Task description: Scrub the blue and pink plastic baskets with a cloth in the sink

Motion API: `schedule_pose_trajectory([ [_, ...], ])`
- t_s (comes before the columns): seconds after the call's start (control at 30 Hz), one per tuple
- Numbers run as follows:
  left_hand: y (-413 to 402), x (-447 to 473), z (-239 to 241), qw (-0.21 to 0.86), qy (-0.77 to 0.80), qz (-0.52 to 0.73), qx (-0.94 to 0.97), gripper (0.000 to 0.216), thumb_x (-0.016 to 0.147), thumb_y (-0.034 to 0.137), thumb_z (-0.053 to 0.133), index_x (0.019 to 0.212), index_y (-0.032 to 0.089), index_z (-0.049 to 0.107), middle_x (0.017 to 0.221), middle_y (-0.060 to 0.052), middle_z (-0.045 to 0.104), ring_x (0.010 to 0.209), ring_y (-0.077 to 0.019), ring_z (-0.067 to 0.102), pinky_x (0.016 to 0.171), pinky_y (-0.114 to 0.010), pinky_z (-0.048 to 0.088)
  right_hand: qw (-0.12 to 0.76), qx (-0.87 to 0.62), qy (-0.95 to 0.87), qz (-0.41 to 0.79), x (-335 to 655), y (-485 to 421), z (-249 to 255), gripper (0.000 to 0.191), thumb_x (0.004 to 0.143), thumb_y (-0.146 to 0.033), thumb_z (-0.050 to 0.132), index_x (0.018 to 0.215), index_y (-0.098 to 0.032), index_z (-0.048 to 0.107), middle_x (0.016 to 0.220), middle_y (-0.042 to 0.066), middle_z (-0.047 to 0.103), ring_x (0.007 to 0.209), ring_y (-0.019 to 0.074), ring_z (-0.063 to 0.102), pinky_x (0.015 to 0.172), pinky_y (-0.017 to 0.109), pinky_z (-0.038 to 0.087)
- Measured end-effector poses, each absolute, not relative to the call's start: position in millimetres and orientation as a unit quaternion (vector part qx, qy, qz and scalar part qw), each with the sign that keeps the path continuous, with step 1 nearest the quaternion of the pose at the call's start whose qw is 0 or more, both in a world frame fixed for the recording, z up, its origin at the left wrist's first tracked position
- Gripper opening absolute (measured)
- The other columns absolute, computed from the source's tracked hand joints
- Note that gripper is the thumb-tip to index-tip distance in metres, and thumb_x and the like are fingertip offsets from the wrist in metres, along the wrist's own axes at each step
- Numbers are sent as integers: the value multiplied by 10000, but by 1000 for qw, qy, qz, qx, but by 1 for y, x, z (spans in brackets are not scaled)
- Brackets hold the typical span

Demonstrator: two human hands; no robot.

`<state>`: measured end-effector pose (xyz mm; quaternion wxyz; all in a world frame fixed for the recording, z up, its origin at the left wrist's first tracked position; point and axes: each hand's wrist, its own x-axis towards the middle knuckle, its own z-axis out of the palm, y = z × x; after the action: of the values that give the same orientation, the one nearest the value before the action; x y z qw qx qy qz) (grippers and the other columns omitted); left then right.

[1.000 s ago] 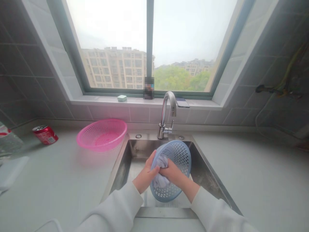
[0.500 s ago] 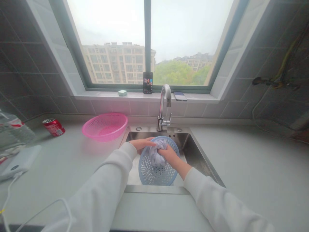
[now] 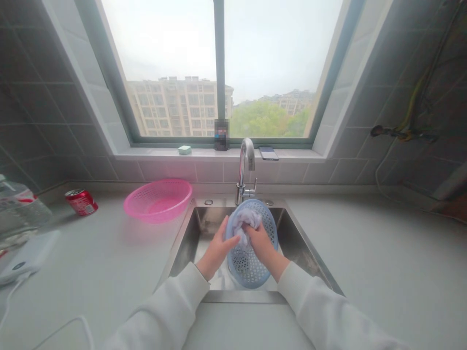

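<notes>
A light blue plastic colander basket with cut-out holes is held tilted over the stainless steel sink. My left hand grips its left rim, thumb on the inner side and the other fingers mostly hidden behind it. Bunched in my right hand is a pale, whitish-lilac cloth, pressed against the inside of the basket near its upper part. Just behind the basket stands the chrome faucet; no stream of water shows from its spout.
On the counter to the left are a pink basket, a red can, a clear bottle and a white device with a cable. The windowsill holds a propped-up phone, a flat phone and a small green box.
The basket has turned and shifted slightly right and up toward the faucet. My left hand has moved from its upper left edge down along the left rim. The cloth has moved with my right hand.
</notes>
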<state>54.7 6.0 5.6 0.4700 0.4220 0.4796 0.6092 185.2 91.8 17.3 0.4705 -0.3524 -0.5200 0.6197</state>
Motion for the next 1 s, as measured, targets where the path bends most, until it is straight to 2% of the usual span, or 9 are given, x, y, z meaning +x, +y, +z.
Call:
schedule_pose_trajectory([
  [0.13, 13, 55, 0, 448, 469, 625, 435, 951, 767, 407, 797, 1566, 242, 308, 1601, -96, 396, 1473, -337, 353, 1222, -448, 264, 390, -308, -604, 623, 181, 85, 15, 400, 700, -332, 755, 1074, -218, 672, 1109, 63, 732, 1077, 283, 656, 1021, 463, 477],
  [0.27, 17, 50, 0, 449, 445, 654, 416, 887, 779, 448, 760, 1538, 203, 371, 1573, -119, 434, 1458, -339, 377, 1223, -457, 256, 300, -278, -654, 636, 183, 87, 6, 404, 659, -231, 764, 1055, -231, 683, 1046, 41, 749, 1010, 278, 675, 962, 460, 511],
  [0.43, 13, 48, 1, 416, 485, 614, 464, 865, 730, 471, 810, 1491, 247, 463, 1514, -97, 489, 1423, -376, 393, 1188, -464, 307, 426, -324, -495, 684, 189, 103, 10, 454, 697, -421, 783, 1087, -236, 643, 1036, 51, 743, 989, 284, 692, 947, 468, 527],
  [0.5, 11, 49, 1, 406, 488, 598, 489, 876, 728, 474, 812, 1497, 253, 455, 1505, -101, 478, 1411, -381, 395, 1182, -469, 307, 425, -313, -484, 698, 188, 103, 13, 455, 686, -420, 789, 1077, -236, 645, 1002, 45, 748, 972, 284, 697, 950, 466, 527],
  [0.63, 7, 50, 3, 360, 491, 604, 514, 781, 800, 496, 734, 1494, 266, 461, 1459, -101, 488, 1376, -367, 423, 1179, -484, 295, 282, -281, -611, 684, 186, 88, 8, 417, 625, -279, 806, 1025, -229, 703, 980, 41, 764, 1027, 298, 678, 1005, 480, 496],
  [0.7, 6, 49, 4, 329, 501, 599, 531, 734, 815, 491, 719, 1479, 284, 483, 1435, -93, 500, 1366, -359, 429, 1180, -487, 289, 253, -272, -644, 668, 186, 83, 6, 412, 619, -259, 808, 1019, -229, 713, 1002, 42, 766, 1047, 301, 671, 1022, 491, 485],
  [0.77, 5, 49, 5, 322, 504, 595, 537, 730, 820, 484, 714, 1482, 288, 478, 1435, -92, 498, 1366, -355, 429, 1178, -484, 291, 285, -274, -607, 690, 189, 84, 8, 429, 621, -286, 810, 1033, -235, 703, 1003, 44, 764, 1014, 299, 685, 1000, 494, 501],
  [0.9, 5, 51, 5, 372, 488, 588, 527, 781, 799, 514, 726, 1493, 267, 466, 1462, -99, 495, 1369, -375, 424, 1167, -480, 312, 386, -283, -498, 723, 192, 92, 13, 397, 715, -462, 721, 1053, -265, 654, 967, 49, 746, 921, 294, 708, 889, 478, 552],
  [1.0, 7, 53, 3, 399, 469, 609, 501, 797, 794, 553, 715, 1493, 262, 468, 1463, -92, 510, 1379, -380, 413, 1164, -468, 325, 367, -294, -529, 707, 188, 92, 9, 389, 646, -374, 781, 1001, -258, 670, 927, 34, 746, 918, 287, 695, 884, 448, 549],
])
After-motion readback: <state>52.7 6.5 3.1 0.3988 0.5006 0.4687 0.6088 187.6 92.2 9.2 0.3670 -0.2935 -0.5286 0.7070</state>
